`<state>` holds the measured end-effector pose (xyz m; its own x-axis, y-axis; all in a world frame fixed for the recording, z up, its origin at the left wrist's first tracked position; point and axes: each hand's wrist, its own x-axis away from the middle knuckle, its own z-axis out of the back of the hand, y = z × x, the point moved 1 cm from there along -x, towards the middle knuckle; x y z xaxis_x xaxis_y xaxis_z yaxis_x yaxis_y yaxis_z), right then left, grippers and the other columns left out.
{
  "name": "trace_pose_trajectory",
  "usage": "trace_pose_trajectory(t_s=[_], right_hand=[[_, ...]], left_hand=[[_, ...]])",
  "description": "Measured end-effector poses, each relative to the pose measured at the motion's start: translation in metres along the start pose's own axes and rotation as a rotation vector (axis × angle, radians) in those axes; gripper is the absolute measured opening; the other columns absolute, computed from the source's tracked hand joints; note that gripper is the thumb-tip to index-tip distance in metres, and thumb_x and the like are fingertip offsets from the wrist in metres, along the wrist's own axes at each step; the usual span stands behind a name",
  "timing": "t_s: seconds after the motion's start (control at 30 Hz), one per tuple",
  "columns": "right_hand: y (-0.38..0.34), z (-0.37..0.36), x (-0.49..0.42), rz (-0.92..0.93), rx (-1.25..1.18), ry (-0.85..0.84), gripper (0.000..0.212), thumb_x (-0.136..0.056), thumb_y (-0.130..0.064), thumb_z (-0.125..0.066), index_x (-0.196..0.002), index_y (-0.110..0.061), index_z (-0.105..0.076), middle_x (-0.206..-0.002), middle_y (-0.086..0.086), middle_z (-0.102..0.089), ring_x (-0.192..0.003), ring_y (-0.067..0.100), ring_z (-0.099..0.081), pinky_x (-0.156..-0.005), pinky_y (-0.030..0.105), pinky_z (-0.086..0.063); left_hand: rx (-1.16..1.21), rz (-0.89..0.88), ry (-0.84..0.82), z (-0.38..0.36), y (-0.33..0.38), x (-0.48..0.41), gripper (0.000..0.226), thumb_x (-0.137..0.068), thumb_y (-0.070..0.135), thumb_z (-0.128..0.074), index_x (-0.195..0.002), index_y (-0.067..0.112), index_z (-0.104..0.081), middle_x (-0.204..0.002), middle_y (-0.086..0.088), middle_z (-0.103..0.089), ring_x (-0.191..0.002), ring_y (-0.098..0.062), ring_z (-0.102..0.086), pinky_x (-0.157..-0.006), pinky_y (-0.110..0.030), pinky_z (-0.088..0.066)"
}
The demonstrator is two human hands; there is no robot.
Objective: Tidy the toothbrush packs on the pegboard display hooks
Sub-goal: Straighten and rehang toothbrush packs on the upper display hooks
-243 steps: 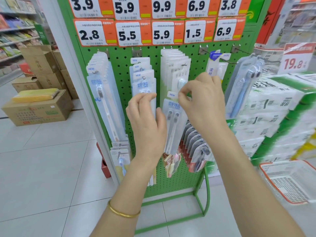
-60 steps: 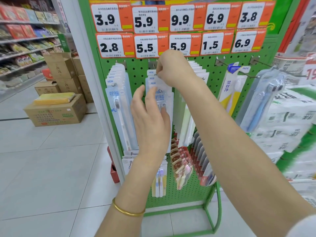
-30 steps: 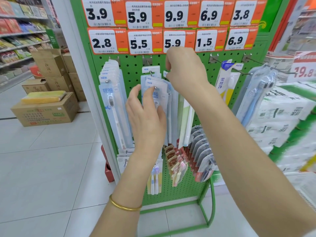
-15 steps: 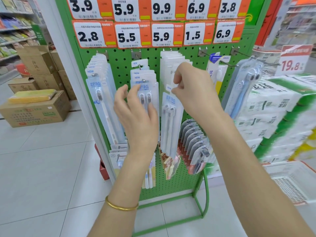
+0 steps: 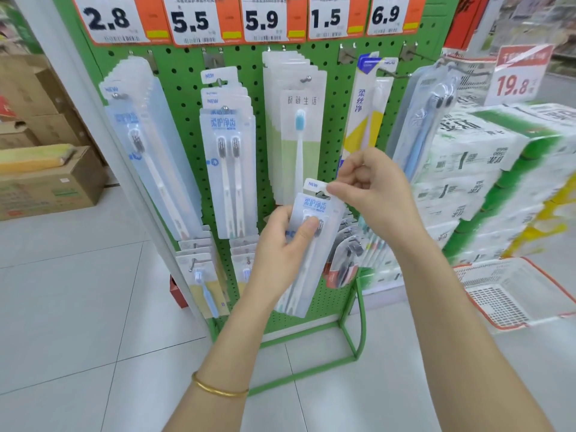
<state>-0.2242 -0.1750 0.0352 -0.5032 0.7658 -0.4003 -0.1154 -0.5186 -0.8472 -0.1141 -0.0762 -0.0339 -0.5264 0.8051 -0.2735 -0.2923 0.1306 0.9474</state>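
A green pegboard carries rows of hanging toothbrush packs. A two-brush pack with blue lettering is off the hooks, in front of the lower middle of the board. My left hand grips its body, thumb across the front. My right hand pinches the pack's top tab. Matching two-brush packs hang on the second hook. A single blue-brush pack hangs on the third hook, right above the held pack.
Orange price tags line the top. More packs hang left, far right and on the lower hooks. Wrapped tissue bales and a white basket stand right; cardboard boxes sit on the floor left.
The two-brush pack has come off the third hook and dropped lower; my left hand now grips it. The blue-brush pack behind it is uncovered. The view has moved closer.
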Motion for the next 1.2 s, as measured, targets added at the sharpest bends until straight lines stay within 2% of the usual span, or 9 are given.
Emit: trace_pose_trajectory(t_s=[0.13, 0.3, 0.43, 0.5, 0.6, 0.7, 0.97, 1.07, 1.2], right_hand=[[0.042, -0.011, 0.025, -0.219, -0.152, 0.051, 0.006, -0.094, -0.023, -0.057, -0.089, -0.02, -0.058, -0.07, -0.001, -0.067, -0.047, 0.008, -0.048, -0.048, 0.02, -0.037], [0.08, -0.041, 0.067, -0.266, -0.083, -0.095, 0.032, -0.098, -0.022, -0.049, -0.069, -0.008, -0.047, -0.059, 0.0, -0.041, -0.057, 0.017, -0.04, -0.056, 0.031, -0.033], [0.084, -0.05, 0.075, -0.236, -0.073, -0.019, 0.037, -0.096, -0.017, -0.052, -0.07, 0.006, -0.038, -0.067, 0.006, -0.033, -0.061, 0.011, -0.032, -0.057, 0.029, -0.026], [0.086, -0.051, 0.077, -0.246, -0.132, 0.027, 0.037, -0.096, -0.014, -0.052, -0.069, 0.007, -0.037, -0.067, 0.007, -0.032, -0.061, 0.01, -0.03, -0.055, 0.028, -0.023], [0.09, -0.052, 0.078, -0.283, -0.238, 0.058, 0.038, -0.096, -0.013, -0.052, -0.063, -0.006, -0.036, -0.061, 0.0, -0.03, -0.059, 0.012, -0.028, -0.053, 0.028, -0.022], [0.097, -0.05, 0.075, -0.351, -0.294, 0.096, 0.043, -0.096, -0.016, -0.053, -0.057, -0.021, -0.035, -0.053, -0.01, -0.029, -0.053, 0.011, -0.026, -0.051, 0.028, -0.022], [0.12, -0.037, 0.068, -0.502, -0.349, 0.278, 0.04, -0.097, -0.021, -0.052, -0.062, -0.019, -0.033, -0.051, -0.004, -0.025, -0.044, 0.01, -0.022, -0.044, 0.025, -0.021], [0.128, -0.032, 0.062, -0.49, -0.292, 0.316, 0.043, -0.097, -0.022, -0.05, -0.06, -0.02, -0.029, -0.055, 0.0, -0.022, -0.047, 0.013, -0.02, -0.048, 0.028, -0.018], [0.137, -0.029, 0.055, -0.487, -0.221, 0.363, 0.03, -0.097, -0.023, -0.049, -0.07, -0.011, -0.045, -0.055, 0.003, -0.033, -0.049, 0.014, -0.028, -0.051, 0.028, -0.023]], left_hand=[[0.077, 0.11, 0.102, -0.011, -0.012, 0.002, 0.009, -0.095, 0.031, -0.054, -0.095, 0.022, -0.054, -0.099, -0.003, -0.061, -0.082, -0.007, -0.057, -0.073, -0.018, -0.045], [0.113, 0.214, 0.217, -0.024, -0.02, -0.002, 0.017, -0.096, 0.037, -0.051, -0.09, 0.021, -0.051, -0.084, 0.007, -0.053, -0.073, -0.004, -0.05, -0.067, -0.021, -0.04], [0.006, 0.183, 0.227, -0.032, -0.024, -0.003, 0.021, -0.097, 0.038, -0.048, -0.095, 0.017, -0.05, -0.082, 0.011, -0.05, -0.071, 0.005, -0.049, -0.065, -0.017, -0.039], [-0.064, 0.119, 0.185, -0.035, -0.027, 0.002, 0.02, -0.099, 0.036, -0.045, -0.1, 0.016, -0.048, -0.081, 0.014, -0.048, -0.07, 0.012, -0.049, -0.065, -0.014, -0.039], [-0.188, 0.065, 0.136, -0.038, -0.036, 0.012, 0.025, -0.1, 0.037, -0.04, -0.113, 0.018, -0.047, -0.088, 0.018, -0.051, -0.08, 0.004, -0.052, -0.071, -0.026, -0.043], [-0.314, 0.056, 0.041, -0.04, -0.051, 0.02, 0.044, -0.099, 0.041, -0.036, -0.137, 0.018, -0.036, -0.123, 0.006, -0.056, -0.111, -0.015, -0.055, -0.09, -0.035, -0.047], [-0.594, 0.079, -0.37, -0.037, -0.058, 0.039, 0.078, -0.097, 0.046, -0.041, -0.151, 0.021, 0.009, -0.16, -0.006, -0.011, -0.14, -0.024, -0.03, -0.105, -0.039, -0.036], [-0.624, 0.033, -0.452, -0.038, -0.065, 0.05, 0.09, -0.091, 0.047, -0.053, -0.151, 0.022, 0.009, -0.16, -0.004, -0.006, -0.14, -0.024, -0.029, -0.103, -0.036, -0.036], [-0.745, 0.02, -0.476, -0.04, -0.073, 0.057, 0.092, -0.086, 0.051, -0.059, -0.151, 0.022, -0.001, -0.151, -0.009, -0.019, -0.123, -0.03, -0.046, -0.093, -0.039, -0.044]])
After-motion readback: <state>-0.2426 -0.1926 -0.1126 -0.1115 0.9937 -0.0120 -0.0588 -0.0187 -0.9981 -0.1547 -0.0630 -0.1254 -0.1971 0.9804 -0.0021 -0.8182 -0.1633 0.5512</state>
